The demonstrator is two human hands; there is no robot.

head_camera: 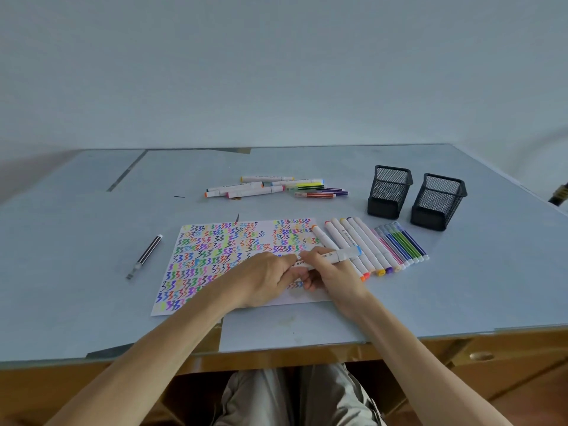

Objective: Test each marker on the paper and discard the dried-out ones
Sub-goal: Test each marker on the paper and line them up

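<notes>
fingers of both our hands curl round one white marker above the scribbled paper; sorted row beside it, far pile seemingly untested, mesh cups apparently unused.

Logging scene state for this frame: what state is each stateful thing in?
White marker with blue end: held level over the paper by both hands.
Left hand: grips marker's left end.
Right hand: grips marker barrel.
White paper sheet: flat, mostly covered in coloured squiggles.
Two black mesh pen holders: upright; contents not visible.
Row of markers right of paper: lying side by side, capped.
</notes>
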